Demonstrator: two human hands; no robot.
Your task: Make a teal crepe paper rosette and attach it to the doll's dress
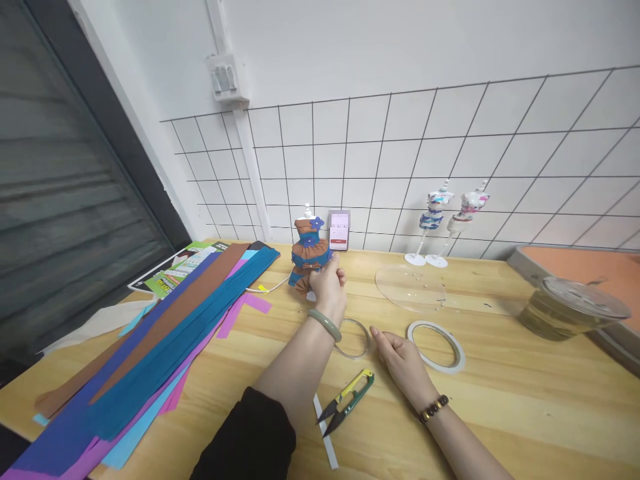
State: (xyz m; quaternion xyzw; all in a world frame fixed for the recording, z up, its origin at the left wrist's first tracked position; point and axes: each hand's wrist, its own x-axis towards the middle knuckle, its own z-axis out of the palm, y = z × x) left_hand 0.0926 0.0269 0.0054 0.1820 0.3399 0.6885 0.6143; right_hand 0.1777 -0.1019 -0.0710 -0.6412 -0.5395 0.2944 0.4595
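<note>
A small dress form (pixel 310 250) stands upright near the wall, dressed in brown and blue ruffled paper with purple flowers. My left hand (pixel 329 285), with a green bangle on its wrist, is closed at the right side of the lower skirt; its fingertips are partly hidden. My right hand (pixel 401 359) rests low over the table with its fingers pressed together, and whatever they may hold cannot be made out. It lies between a thin tape ring (pixel 369 341) and a white tape roll (pixel 459 360). Yellow-and-green thread snips (pixel 350 399) lie over a white strip (pixel 330 445).
Strips of coloured crepe paper (pixel 175 333) cover the table's left side. Behind are a phone (pixel 339 231) and two small dress forms (pixel 434 220) on stands. A clear disc (pixel 410 288) lies mid-table; a lidded plastic tub (pixel 560 313) and an orange tray (pixel 590 263) are right.
</note>
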